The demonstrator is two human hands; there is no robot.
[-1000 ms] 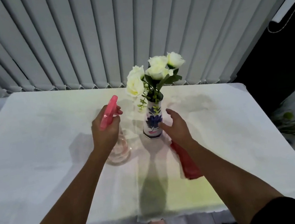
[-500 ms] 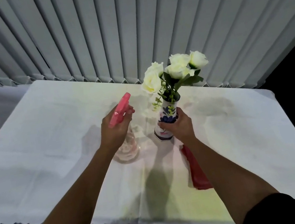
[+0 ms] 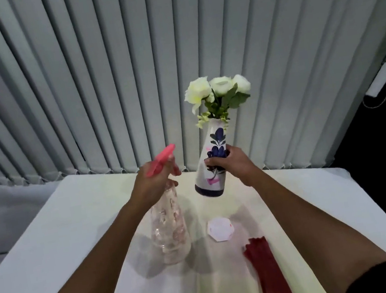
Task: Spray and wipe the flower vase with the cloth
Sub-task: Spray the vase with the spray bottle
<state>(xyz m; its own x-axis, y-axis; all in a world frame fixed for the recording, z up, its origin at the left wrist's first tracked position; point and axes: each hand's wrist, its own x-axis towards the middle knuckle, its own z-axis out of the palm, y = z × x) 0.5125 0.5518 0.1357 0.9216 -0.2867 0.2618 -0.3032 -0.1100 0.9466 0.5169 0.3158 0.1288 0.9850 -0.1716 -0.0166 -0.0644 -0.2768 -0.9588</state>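
— Above the bench [image 3: 50, 247], where are we holding the vase [image 3: 208, 182]?
— We are gripping its middle in our right hand [image 3: 233, 165], its neck tilting up and away.
— And the spray bottle [image 3: 169, 227]?
— Our left hand [image 3: 149, 184] is clasping its neck just left of the vase, nozzle aiming towards it. The cloth [image 3: 270, 276] is lying by our right arm.

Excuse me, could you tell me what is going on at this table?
A person holds the vase in the right hand, lifted off the table, with the flowers in it. The left hand grips the spray bottle beside it, its nozzle toward the vase. The cloth lies untouched on the table near a small coaster.
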